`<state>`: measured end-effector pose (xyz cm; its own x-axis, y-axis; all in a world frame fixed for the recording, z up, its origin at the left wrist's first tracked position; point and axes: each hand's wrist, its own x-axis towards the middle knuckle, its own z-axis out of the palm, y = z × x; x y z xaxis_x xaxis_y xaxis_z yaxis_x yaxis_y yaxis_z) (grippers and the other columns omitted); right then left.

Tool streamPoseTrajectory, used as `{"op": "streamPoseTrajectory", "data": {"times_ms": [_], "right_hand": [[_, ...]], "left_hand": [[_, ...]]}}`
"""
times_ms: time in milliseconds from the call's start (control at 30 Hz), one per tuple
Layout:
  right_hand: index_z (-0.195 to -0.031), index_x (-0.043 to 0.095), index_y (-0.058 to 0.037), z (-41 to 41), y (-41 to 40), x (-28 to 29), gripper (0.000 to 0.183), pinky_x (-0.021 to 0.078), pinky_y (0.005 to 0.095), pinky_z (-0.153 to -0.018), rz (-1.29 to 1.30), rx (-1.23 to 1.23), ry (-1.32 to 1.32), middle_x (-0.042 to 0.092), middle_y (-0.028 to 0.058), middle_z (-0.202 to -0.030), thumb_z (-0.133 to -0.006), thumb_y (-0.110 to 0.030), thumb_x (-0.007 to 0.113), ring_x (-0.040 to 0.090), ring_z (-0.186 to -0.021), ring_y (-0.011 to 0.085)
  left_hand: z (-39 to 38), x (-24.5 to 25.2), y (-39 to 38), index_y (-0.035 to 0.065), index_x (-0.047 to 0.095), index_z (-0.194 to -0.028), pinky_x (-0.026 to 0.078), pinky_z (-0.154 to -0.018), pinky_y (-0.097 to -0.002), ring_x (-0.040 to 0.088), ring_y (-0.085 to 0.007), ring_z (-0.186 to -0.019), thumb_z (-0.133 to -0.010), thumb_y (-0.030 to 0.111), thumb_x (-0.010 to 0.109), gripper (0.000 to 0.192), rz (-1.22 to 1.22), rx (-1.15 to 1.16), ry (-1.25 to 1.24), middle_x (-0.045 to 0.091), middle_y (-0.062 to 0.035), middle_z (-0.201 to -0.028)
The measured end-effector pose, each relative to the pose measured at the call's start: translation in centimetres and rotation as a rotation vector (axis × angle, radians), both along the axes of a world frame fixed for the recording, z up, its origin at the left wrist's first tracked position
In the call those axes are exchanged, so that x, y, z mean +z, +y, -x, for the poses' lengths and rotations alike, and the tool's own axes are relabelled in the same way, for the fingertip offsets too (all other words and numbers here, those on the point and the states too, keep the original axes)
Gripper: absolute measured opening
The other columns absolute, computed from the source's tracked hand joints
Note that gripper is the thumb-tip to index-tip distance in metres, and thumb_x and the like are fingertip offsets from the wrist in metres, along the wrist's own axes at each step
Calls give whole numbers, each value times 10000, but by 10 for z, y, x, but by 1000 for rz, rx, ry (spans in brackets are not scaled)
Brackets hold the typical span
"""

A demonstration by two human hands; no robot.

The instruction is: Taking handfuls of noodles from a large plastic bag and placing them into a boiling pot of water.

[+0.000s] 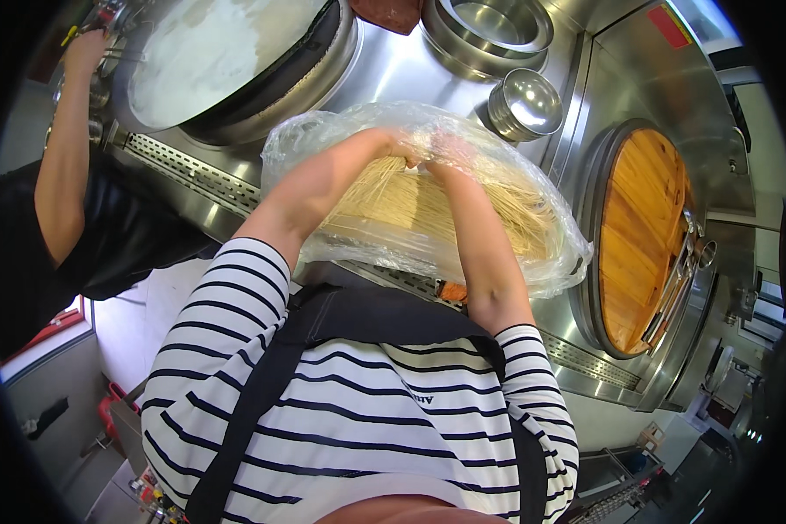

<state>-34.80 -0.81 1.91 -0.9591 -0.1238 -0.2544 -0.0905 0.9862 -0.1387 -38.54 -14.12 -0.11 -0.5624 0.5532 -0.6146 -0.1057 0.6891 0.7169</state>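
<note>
A big clear plastic bag (550,278) of pale, thin dried noodles (393,203) lies before me on the steel worktop, its mouth gathered about my hands. My left hand (393,143) is in among the noodles, fingers curled on strands that fan out below it. Close beside it, my right hand (448,147) is partly covered by shiny, wrinkled film, so its grip is unclear. A small white piece (414,169) shows between the two hands; what it is cannot be told.
At upper left, a large wok (255,98) holds whitish, foamy liquid. Another person's hand (86,49) is beyond it. Stacked metal bowls (530,105) and nested steel basins (497,29) stand behind the bag. A round wooden lid (641,229) with long-handled utensils (671,288) lies right. A perforated drain strip (190,170) borders the worktop.
</note>
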Motion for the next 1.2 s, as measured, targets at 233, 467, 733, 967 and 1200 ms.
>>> {"op": "streamPoseTrajectory", "data": {"times_ms": [233,467,733,967,1200], "right_hand": [[-1125,418,-99,5,-2,2,594,440,397,-774,2,-42,-70,556,182,-1002,-608,-233,677,542,-936,319],[-1110,499,-92,23,2,26,471,416,368,-836,204,-328,-52,559,134,-1049,-673,-237,599,524,-998,273],[-1136,505,-128,43,79,46,530,415,361,-835,395,-365,248,566,134,-1047,-627,-242,594,531,-984,282],[-1076,525,-176,27,69,41,477,443,363,-764,369,-168,137,593,129,-959,-619,-255,637,562,-905,275],[-1055,539,-104,-55,-6,-8,452,461,375,-724,-27,157,-25,590,109,-980,-680,-352,579,574,-867,263]], "left_hand": [[-7,25,-2,28,603,-807,440,-593,-328,515,-217,-701,-551,38,629,257,55,152,-8,579,-111,-806],[3,-4,-10,43,574,-869,439,-575,-301,520,-167,-697,-583,43,611,288,-482,396,-324,556,-89,-731],[-15,78,4,23,505,-998,435,-655,-282,522,-163,-737,-578,35,617,435,-404,248,-93,538,-59,-854],[-47,118,-1,13,535,-979,428,-683,-270,515,-131,-763,-578,45,625,413,-613,139,64,570,-48,-833],[-56,132,4,2,536,-998,432,-709,-271,530,-136,-765,-556,45,621,452,-595,167,266,593,-78,-854]]}}
